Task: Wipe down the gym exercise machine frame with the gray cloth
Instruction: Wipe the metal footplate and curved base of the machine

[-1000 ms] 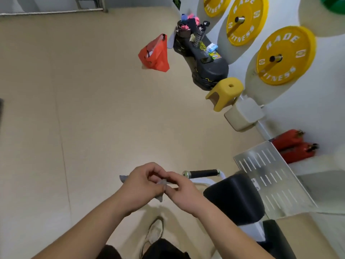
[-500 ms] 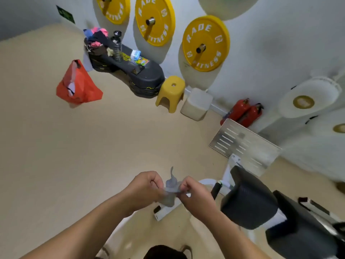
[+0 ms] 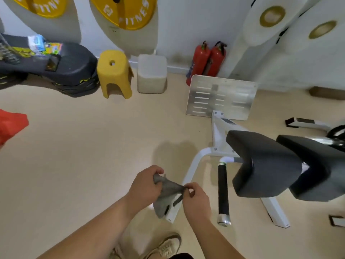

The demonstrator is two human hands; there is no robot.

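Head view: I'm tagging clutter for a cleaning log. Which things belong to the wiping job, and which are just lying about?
Job: gray cloth, gripped by the left hand and pinched by the right hand; white machine frame with black pads.
Lying about: yellow stool, pale box, two red fire extinguishers, red bag.

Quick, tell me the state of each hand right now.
Left hand: closed, gripping the gray cloth.
Right hand: closed, pinching the same cloth's edge.
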